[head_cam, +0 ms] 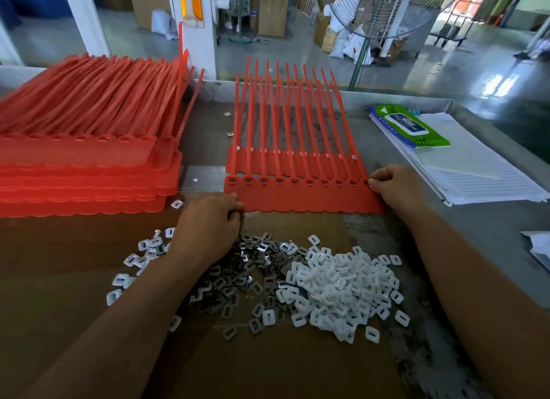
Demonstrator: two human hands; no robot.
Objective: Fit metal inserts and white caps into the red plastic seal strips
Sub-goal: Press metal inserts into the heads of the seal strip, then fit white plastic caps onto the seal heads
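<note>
A joined row of red seal strips (303, 197) lies flat in front of me, tails pointing away, with metal inserts showing in its sockets. A second row with white caps (294, 160) lies under it, further back. My left hand (208, 223) pinches the front row's near left corner. My right hand (395, 187) pinches its right end by the last socket. On the brown cardboard (268, 366) lie a heap of grey metal inserts (238, 276) and a heap of white caps (348, 291). More white caps (140, 258) are scattered to the left.
A tall stack of red seal strips (83, 160) fills the left of the table. A wet-wipe pack (410, 124) on lined papers (476, 172) sits at the right. A standing fan (378, 8) is beyond the table's far rim.
</note>
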